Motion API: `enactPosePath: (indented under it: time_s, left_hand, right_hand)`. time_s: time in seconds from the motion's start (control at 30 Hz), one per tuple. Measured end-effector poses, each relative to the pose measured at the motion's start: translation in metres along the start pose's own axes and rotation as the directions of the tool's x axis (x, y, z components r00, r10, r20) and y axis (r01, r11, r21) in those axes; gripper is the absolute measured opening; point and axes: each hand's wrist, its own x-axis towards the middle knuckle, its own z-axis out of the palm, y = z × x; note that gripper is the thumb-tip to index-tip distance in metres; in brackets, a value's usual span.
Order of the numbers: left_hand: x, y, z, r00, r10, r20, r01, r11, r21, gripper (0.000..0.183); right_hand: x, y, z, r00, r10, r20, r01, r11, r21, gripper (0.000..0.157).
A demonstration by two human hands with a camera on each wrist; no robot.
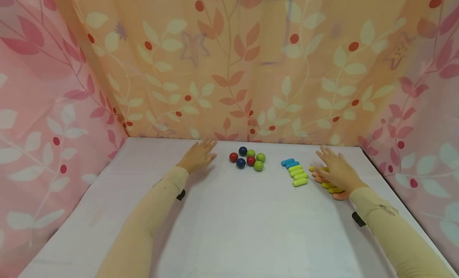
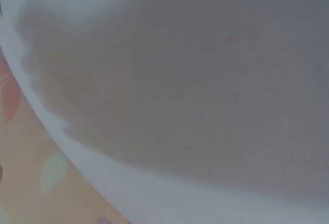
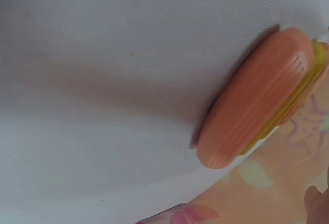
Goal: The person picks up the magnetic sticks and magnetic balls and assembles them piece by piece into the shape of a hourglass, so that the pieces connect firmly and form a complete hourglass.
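In the head view my left hand (image 1: 197, 156) hovers with its fingers straight near the far edge of the table, holding nothing. To its right lies a cluster of small shiny balls: red (image 1: 234, 157), dark blue (image 1: 240, 163) and green (image 1: 258, 165). My right hand (image 1: 338, 170) spreads its fingers above a slanting row of yellow (image 1: 335, 190) and orange sticks (image 1: 340, 196), partly covering them; whether it touches any I cannot tell. Left of that row lie two blue sticks (image 1: 287, 162) and several lime sticks (image 1: 300, 182). The right wrist view shows an orange stick (image 3: 254, 100) close up.
A white cloth (image 1: 229, 230) covers the table. An orange patterned curtain (image 1: 229, 70) hangs behind it, with pink patterned curtains (image 1: 43, 110) at the sides. Dark wrist devices (image 1: 358, 219) sit under both sleeves. Only a shadow on the cloth (image 2: 195, 95) fills the left wrist view.
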Motion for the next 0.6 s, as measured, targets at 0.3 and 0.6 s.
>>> enactPosePath:
  time_s: [0.3, 0.6]
  left_hand:
    - [0.003, 0.001, 0.006, 0.999, -0.014, 0.049, 0.023, 0.982, -0.186, 0.063]
    - [0.012, 0.009, 0.013, 0.977, -0.202, 0.074, 0.207, 0.786, -0.583, 0.058]
  right_hand:
    - [0.004, 0.003, 0.007, 0.998, 0.032, 0.049, -0.036, 0.997, 0.07, 0.073]
    - [0.006, 0.004, 0.012, 0.983, 0.149, 0.103, -0.169, 0.962, 0.216, 0.071]
